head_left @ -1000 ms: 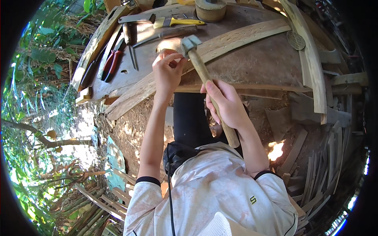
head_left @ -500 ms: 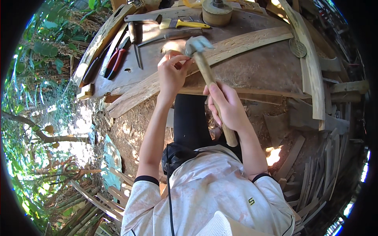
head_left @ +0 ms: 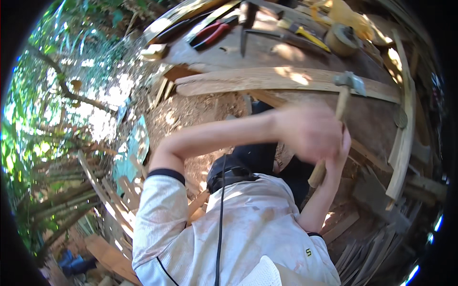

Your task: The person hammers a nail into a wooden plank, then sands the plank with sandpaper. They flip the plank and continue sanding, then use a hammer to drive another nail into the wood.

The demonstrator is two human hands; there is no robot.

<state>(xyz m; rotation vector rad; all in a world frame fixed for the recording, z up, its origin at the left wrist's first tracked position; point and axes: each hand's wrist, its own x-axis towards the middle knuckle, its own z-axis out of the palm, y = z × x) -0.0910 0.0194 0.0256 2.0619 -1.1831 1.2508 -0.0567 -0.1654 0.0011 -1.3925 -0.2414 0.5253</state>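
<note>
Over the counter (head_left: 286, 52), right hand (head_left: 336, 152) grips one hammer (head_left: 341, 102); blurred left hand (head_left: 307, 131), grip unclear, crosses one plank (head_left: 286, 80).

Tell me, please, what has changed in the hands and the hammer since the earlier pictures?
The left hand has left the plank near the hammer head and swung back across the handle, blurred with motion. The view has also shifted, so the bench sits further right. The right hand still grips the handle, head up by the plank. The pliers and the tape roll still lie on the bench.
</note>
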